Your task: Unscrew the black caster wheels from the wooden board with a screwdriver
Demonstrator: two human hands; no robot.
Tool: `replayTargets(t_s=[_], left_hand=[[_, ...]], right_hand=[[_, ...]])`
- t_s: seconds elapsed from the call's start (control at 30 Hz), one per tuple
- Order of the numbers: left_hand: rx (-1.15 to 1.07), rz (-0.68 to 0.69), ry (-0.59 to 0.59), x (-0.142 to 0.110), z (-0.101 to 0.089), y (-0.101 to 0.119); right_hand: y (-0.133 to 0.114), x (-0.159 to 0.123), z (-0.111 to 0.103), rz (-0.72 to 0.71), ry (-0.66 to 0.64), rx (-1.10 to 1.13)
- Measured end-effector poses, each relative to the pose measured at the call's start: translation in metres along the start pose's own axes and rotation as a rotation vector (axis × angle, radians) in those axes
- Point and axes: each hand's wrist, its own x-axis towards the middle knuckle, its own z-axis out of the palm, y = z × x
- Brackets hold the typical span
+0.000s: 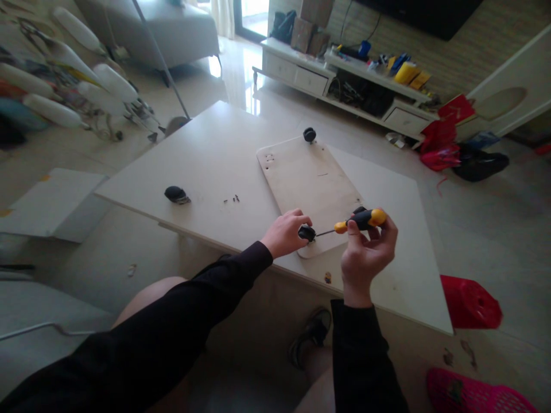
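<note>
Apparently for steadiness, your left hand (286,232) pinches the six-o'clock caster (306,233) on the board (307,183); your right hand (368,261) encloses the screwdriver (360,220).

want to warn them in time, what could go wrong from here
The screwdriver tip could slip off and jab the left hand, which holds the caster right beside it. The small loose screws lying on the white tabletop might roll away if it gets bumped.
</note>
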Motion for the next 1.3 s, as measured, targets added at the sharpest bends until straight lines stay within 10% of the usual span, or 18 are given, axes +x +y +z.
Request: replayTargets(t_s=[1.3], left_hand=[[0.048,0.104,-0.053,0.009,0.005,-0.006]], right_hand=[[0.007,-0.01,0.0,0.0,-0.119,-0.096]])
